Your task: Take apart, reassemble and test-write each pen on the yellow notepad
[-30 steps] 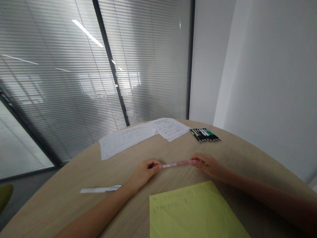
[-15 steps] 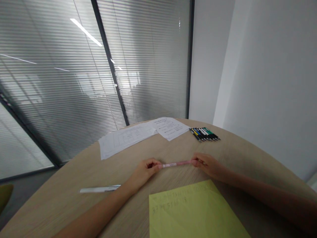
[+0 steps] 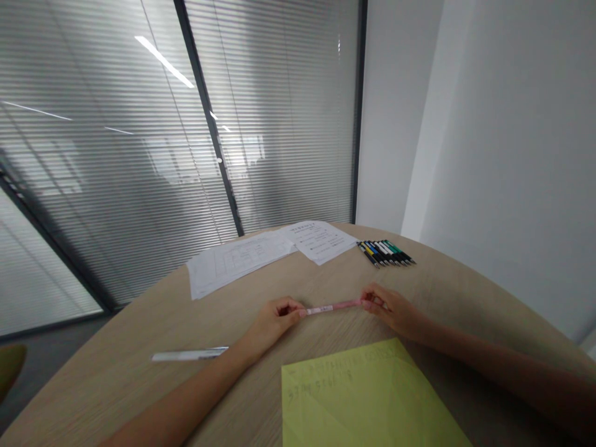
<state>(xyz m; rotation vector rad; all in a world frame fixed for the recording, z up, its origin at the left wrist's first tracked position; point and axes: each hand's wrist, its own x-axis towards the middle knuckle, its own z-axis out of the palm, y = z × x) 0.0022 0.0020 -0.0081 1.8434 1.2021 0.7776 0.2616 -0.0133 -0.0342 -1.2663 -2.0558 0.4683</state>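
Observation:
A slim pink pen (image 3: pixel 333 307) with a pale label is stretched level between my two hands, just above or on the table; which of these I cannot tell. My left hand (image 3: pixel 274 320) pinches its left end between thumb and fingertips. At the other end, my right hand (image 3: pixel 385 307) is closed on the tip with thumb and forefinger. Nearer to me lies a sheet of yellow paper (image 3: pixel 358 397) with faint handwriting along its top. A white pen (image 3: pixel 186 355) rests to the left, its right end close to my left forearm.
The round wooden table (image 3: pixel 139 310) carries printed white sheets (image 3: pixel 242 257) at its far edge. Right of them, several dark pens with coloured parts (image 3: pixel 385 253) lie side by side. Behind stands a glass partition with blinds (image 3: pixel 288 124); part of a yellow-green seat (image 3: pixel 10 366) shows at left.
The fingers of my right hand have shifted slightly at the pen's end and lifted a little. My left hand keeps its pinch, and the view has moved slightly.

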